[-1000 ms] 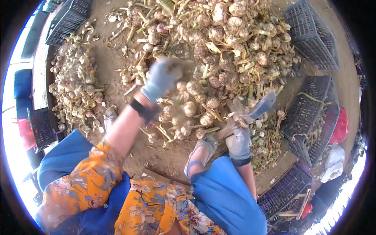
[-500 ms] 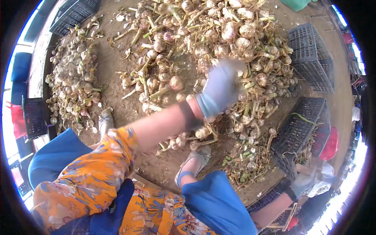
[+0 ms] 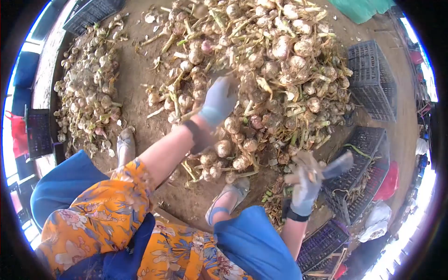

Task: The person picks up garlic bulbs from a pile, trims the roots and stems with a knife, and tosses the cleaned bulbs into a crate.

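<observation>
My left hand [image 3: 219,100], in a pale glove, reaches down onto a large heap of garlic bulbs [image 3: 280,46] with dry stalks and roots. Its back faces me, and the blurred fingertips are lost among the bulbs. Lower right, my right hand [image 3: 305,184] is raised in a similar glove with dirty, blurred fingers. From it a knife [image 3: 338,165] sticks out to the right, its broad grey blade smeared by motion. Cut stalks and trimmings [image 3: 273,198] lie on the ground beside this hand.
A smaller garlic pile [image 3: 91,79] lies at the left. Black plastic crates stand at the right: one upright [image 3: 372,79], one with stalks inside [image 3: 352,156], another lower down [image 3: 322,245]. A white sack [image 3: 375,221] and green cloth [image 3: 361,9] lie farther out. My shoes [image 3: 235,191] rest near the heap.
My left hand has moved left and slightly down across the heap. My right hand has swung in from the crates at the lower right, up and left, toward the trimmings.
</observation>
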`<state>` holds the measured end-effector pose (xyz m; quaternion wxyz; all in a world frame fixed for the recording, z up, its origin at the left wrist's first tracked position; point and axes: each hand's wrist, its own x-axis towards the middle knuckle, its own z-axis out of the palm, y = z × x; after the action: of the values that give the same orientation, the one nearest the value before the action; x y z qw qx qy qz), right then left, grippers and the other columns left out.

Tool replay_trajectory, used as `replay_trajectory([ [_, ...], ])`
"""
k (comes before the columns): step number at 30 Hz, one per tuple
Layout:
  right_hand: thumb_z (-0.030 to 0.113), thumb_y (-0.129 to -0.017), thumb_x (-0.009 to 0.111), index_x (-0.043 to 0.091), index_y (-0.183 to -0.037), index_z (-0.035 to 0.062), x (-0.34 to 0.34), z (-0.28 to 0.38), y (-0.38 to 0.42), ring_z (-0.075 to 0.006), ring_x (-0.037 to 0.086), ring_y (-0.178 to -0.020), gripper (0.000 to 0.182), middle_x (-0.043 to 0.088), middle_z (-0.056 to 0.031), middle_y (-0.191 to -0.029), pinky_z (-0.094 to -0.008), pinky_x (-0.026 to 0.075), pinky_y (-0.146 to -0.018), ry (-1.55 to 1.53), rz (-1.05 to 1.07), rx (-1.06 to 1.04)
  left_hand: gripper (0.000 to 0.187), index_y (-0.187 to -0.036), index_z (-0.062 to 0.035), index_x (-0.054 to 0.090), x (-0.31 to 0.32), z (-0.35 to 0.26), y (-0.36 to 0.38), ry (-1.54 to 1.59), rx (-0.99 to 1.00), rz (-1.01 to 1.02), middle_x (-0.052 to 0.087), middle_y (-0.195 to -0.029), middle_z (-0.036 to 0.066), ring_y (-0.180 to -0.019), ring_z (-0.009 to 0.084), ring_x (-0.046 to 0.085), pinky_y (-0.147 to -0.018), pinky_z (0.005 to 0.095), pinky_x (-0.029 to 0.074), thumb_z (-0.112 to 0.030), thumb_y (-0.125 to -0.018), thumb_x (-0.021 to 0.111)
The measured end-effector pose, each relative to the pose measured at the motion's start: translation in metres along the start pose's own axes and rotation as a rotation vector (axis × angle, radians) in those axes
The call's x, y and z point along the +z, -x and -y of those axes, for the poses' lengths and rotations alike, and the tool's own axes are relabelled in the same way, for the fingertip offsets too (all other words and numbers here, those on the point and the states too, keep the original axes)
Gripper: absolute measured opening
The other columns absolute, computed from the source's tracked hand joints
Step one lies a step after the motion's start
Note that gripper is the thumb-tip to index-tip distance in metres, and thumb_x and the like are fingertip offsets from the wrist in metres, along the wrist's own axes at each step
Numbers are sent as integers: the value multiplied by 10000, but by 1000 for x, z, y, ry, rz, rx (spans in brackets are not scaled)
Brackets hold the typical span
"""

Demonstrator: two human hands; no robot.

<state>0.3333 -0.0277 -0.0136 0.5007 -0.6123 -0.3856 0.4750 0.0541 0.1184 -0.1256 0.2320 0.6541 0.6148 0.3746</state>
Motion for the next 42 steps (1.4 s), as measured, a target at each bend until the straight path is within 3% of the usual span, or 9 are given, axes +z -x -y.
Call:
replay_trajectory([
  [4, 62, -850, 660, 544, -1265, -45, 35, -16, -1, -248, 627, -1039, 444, 624, -172, -1181, -331, 535, -866, -77, 120, 106, 306, -1094, -46, 608, -5, -12, 7, 102, -15, -224, 599, -1139, 156, -992, 333, 605, -873, 382, 499, -157, -812, 651],
  [13, 20, -833, 653, 568, -1238, -42, 45, -16, -6, -263, 597, -1094, 418, 635, -147, -1174, -373, 477, -946, 173, 182, 129, 446, -1202, -58, 572, -6, -68, -104, -339, -31, 379, 590, -1137, 154, -1082, 295, 572, -921, 386, 491, -302, -844, 680],
  [18, 216, -850, 675, 424, -1384, 45, 63, -27, -6, -313, 445, -1281, 614, 445, -134, -1399, -470, 475, -969, -684, 307, 333, 220, -1014, -55, 610, -19, -63, 9, 191, 63, 176, 641, -865, 144, -741, 308, 635, -667, 388, 536, -90, -797, 610],
  [20, 290, -846, 673, 364, -1426, 68, 72, -32, 4, -289, 360, -1344, 693, 345, -107, -1472, -470, 443, -1003, -611, 390, 315, 430, -1198, -83, 522, -20, -89, 54, 160, 45, 537, 650, -916, 166, -848, 357, 638, -733, 425, 523, -123, -785, 635],
  [22, 338, -849, 661, 404, -1389, 58, 66, -54, 11, -264, 417, -1290, 661, 411, -118, -1412, -446, 412, -1034, -457, 279, 221, 559, -1322, -93, 449, -17, -107, 84, 77, 462, 427, 589, -1158, 160, -1050, 322, 602, -852, 425, 506, -109, -789, 615],
  [28, 290, -854, 630, 538, -1250, 2, -21, 39, -1, -177, 575, -883, 498, 576, -105, -1065, -332, 487, -791, 10, -84, -69, 493, -1245, -49, 551, -42, -69, 3, -16, 223, 405, 610, -1136, 154, -924, 300, 635, -782, 365, 561, 38, -761, 573],
  [33, 276, -880, 616, 507, -1290, -18, -153, 66, -21, -192, 594, -929, 517, 589, -146, -1118, -335, 521, -774, 490, -656, -343, 418, -1175, -102, 630, -12, 47, -103, -114, 68, -183, 606, -1101, 180, -1099, 330, 538, -978, 417, 439, -96, -761, 682],
  [36, 255, -897, 608, 482, -1310, -24, -154, 62, -20, -202, 609, -981, 514, 590, -171, -1146, -330, 550, -771, 581, -665, -348, 380, -1138, -124, 659, -2, 79, -120, -413, 411, -32, 602, -1115, 173, -1074, 325, 558, -929, 398, 462, -162, -766, 723],
  [42, 406, -889, 608, 479, -1314, -67, -51, 17, -5, -231, 633, -1002, 649, 563, -199, -1270, -334, 543, -822, 317, -332, -95, 319, -1215, -65, 529, -43, 35, -83, 1384, -642, 94, 649, -1052, 93, -920, 203, 647, -858, 336, 548, -242, -955, 580],
])
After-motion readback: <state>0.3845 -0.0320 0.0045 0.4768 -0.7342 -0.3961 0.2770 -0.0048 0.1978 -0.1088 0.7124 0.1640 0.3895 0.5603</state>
